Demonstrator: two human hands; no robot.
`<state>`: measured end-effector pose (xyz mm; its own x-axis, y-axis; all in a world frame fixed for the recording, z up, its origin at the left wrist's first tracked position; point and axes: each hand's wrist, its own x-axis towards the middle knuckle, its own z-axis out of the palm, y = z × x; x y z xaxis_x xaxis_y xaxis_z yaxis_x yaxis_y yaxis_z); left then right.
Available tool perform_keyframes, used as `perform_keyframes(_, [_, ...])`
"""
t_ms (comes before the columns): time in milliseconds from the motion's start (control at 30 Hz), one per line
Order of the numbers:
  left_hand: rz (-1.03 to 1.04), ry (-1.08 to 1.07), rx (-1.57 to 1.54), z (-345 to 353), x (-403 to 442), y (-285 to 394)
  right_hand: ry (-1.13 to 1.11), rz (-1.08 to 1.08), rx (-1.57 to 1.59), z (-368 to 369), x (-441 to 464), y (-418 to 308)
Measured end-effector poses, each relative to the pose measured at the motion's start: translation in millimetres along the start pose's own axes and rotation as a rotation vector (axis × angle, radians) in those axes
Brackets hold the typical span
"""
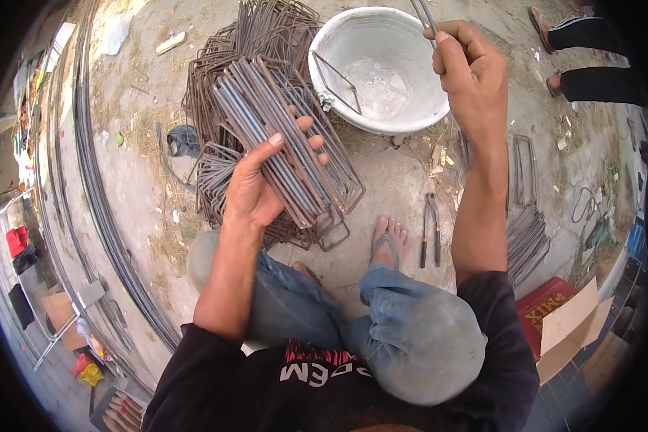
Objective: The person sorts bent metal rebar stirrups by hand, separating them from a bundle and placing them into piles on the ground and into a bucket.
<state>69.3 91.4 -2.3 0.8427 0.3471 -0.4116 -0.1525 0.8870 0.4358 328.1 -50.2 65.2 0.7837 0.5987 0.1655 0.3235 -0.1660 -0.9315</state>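
My left hand [255, 180] is wrapped round a bundle of bent steel rebar stirrups [270, 129], thumb on the near side and fingertips showing at the far side. Under and behind that bundle lies a large heap of rusty stirrups [281, 29]. My right hand [471, 75] is raised at the top, pinching a thin steel rod [425, 13] between thumb and fingers; the rod's upper part leaves the view. Beside that hand stands a whitish basin [381, 132], with one bent stirrup [337, 81] leaning over its left rim.
Pincers with orange-and-black handles [430, 230] lie on the ground by my foot. More stirrups [527, 241] lie right of my forearm. Long steel bars [97, 158] run along the left. A red box [543, 309] and open cardboard [572, 324] sit lower right; another person's legs [590, 85] show upper right.
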Motion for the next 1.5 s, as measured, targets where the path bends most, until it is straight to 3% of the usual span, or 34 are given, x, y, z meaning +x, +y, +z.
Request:
perform_keyframes(67, [-0.005,-0.036,-0.026,-1.0,2.7,0.7,0.091,-0.078,-0.080,15.3,-9.3,-5.2])
perform_keyframes(267, [-0.019,-0.046,-0.056,2.7,1.5,1.2,-0.023,0.095,0.253,24.7,-26.2,-4.3])
perform_keyframes(300, [-0.021,-0.069,-0.078,6.6,0.7,1.6,-0.131,0.019,0.014,16.0,-28.1,-25.4])
perform_keyframes(433, [-0.028,-0.110,-0.138,30.1,-6.0,2.3,-0.168,0.143,0.078,25.6,-38.1,-12.4])
perform_keyframes(533, [-0.058,-0.082,-0.120,48.4,-6.2,-4.7,-0.132,0.058,-0.046,11.5,-44.0,-22.5])
perform_keyframes(733, [-0.219,-0.091,-0.089,77.6,12.1,-35.1,-0.026,0.128,-0.098,-13.6,-60.0,-40.8])
perform_keyframes(867, [-0.335,-0.194,-0.041,90.3,7.1,-57.6,-0.151,0.171,-0.286,-17.5,-85.2,-54.4])
perform_keyframes(900, [-0.374,-0.201,-0.034,93.4,3.4,-60.1,-0.114,0.068,-0.430,-19.6,-91.9,-53.2])
perform_keyframes(1000, [-0.399,-0.289,-0.037,104.8,-10.5,-64.7,0.006,0.291,-0.130,-28.2,-114.0,-69.5])
perform_keyframes(1133, [-0.394,-0.325,0.024,104.0,-22.3,-65.1,0.049,0.259,-0.252,-37.6,-135.9,-92.9])
perform_keyframes(1233, [-0.367,-0.310,0.055,101.1,-26.0,-60.4,0.068,0.145,-0.515,-43.1,-144.6,-88.4])
perform_keyframes(1333, [-0.326,-0.297,0.052,99.2,-27.7,-54.7,0.053,0.219,-0.425,-42.1,-150.2,-94.3])
perform_keyframes(1500, [-0.317,-0.302,0.058,98.3,-31.9,-47.6,0.128,0.154,-0.450,-30.7,-146.3,-94.8])
